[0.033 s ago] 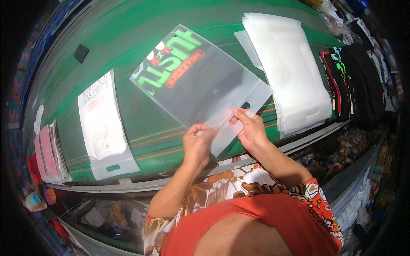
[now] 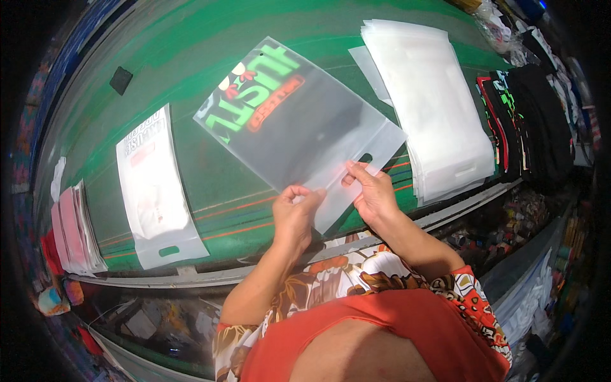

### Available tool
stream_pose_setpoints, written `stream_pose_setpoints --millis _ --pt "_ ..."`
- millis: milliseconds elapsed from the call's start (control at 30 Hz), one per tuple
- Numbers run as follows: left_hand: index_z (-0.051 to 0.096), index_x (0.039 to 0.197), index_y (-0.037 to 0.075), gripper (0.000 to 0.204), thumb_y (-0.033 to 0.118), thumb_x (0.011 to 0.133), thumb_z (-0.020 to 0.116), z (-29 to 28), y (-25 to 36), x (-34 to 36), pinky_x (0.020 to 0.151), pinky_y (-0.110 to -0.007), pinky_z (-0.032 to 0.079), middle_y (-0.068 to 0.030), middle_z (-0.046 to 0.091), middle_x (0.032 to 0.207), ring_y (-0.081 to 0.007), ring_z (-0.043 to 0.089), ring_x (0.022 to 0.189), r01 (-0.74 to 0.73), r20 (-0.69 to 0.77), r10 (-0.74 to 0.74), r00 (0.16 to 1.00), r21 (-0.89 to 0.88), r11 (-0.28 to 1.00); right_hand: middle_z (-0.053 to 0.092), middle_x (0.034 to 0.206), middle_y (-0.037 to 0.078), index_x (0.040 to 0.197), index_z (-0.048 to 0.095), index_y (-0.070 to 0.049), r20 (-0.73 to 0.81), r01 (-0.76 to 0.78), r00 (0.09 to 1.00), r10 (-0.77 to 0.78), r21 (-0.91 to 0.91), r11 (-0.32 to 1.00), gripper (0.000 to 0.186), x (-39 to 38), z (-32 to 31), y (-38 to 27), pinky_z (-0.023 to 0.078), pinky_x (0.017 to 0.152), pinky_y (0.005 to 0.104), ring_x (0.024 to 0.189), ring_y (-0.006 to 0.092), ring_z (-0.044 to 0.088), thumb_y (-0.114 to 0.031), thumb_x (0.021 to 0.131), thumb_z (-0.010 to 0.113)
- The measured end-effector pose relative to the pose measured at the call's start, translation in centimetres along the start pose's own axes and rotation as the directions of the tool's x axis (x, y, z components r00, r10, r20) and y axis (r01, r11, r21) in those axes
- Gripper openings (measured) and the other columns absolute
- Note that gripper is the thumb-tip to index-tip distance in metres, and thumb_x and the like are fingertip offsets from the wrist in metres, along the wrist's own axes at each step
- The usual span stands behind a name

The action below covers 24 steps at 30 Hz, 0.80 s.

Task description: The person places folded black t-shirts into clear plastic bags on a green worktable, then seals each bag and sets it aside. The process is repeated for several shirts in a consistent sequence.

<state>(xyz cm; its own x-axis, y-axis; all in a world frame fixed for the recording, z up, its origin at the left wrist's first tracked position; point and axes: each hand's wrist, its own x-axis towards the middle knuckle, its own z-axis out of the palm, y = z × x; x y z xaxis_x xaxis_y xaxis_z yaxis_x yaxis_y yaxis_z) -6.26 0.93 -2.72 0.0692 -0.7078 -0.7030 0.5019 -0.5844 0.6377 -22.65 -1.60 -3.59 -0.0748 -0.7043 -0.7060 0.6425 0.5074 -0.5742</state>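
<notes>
A frosted plastic bag (image 2: 299,149) lies slanted over the green table. Inside it is a folded black garment (image 2: 280,140) with bright green lettering and a red-outlined patch. My left hand (image 2: 296,213) pinches the bag's near edge, left of its cut-out handle hole. Thumb and fingers of my right hand (image 2: 374,194) grip the same edge just below the hole. On the left lies another bag (image 2: 159,197), holding a white printed garment, its handle hole toward me. A thick stack of frosted bags (image 2: 439,108) rests to the right of the held one.
Folded black garments (image 2: 541,121) are piled at the far right. A stack of pink and white packs (image 2: 73,226) stands at the left end of the green table (image 2: 216,178). A small dark square (image 2: 121,80) lies farther back. A metal rail (image 2: 159,281) runs along the near edge.
</notes>
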Motion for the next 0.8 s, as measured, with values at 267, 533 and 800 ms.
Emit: stream_pose_setpoints --millis 267,533,800 --pt "0.054 0.084 0.007 0.022 -0.004 0.082 0.074 0.0 0.2 0.6 0.062 -0.023 0.05 -0.0073 0.065 0.081 -0.0128 0.062 0.07 0.0 0.015 0.0 1.0 -0.003 1.0 0.061 0.091 0.005 0.099 0.061 -0.003 0.081 0.011 0.997 -0.014 0.03 0.999 0.014 1.1 -0.1 -0.6 0.052 0.074 0.0338 0.081 0.017 0.059 -0.007 0.09 0.071" --pt "0.054 0.084 0.007 0.024 -0.004 0.08 0.075 0.5 0.4 0.1 0.06 -0.021 0.045 -0.0061 0.063 0.081 -0.0105 0.059 0.069 -0.014 0.01 0.015 1.0 -0.049 0.999 0.061 0.092 0.005 0.097 0.061 -0.003 0.051 0.054 0.997 -0.059 0.099 0.994 0.012 0.8 0.5 -0.7 0.054 0.076 0.0346 0.082 0.0168 0.06 -0.007 0.091 0.07" --pt "0.054 0.084 0.007 0.023 -0.004 0.081 0.075 0.4 0.4 0.3 0.062 -0.022 0.047 -0.0066 0.063 0.082 -0.0111 0.059 0.07 -0.007 0.019 0.008 1.0 -0.052 0.999 0.061 0.096 0.008 0.098 0.06 -0.001 -0.005 0.083 0.997 -0.083 0.117 0.99 0.012 1.3 0.5 -1.0 0.052 0.079 0.0346 0.087 0.0185 0.061 -0.005 0.091 0.068"
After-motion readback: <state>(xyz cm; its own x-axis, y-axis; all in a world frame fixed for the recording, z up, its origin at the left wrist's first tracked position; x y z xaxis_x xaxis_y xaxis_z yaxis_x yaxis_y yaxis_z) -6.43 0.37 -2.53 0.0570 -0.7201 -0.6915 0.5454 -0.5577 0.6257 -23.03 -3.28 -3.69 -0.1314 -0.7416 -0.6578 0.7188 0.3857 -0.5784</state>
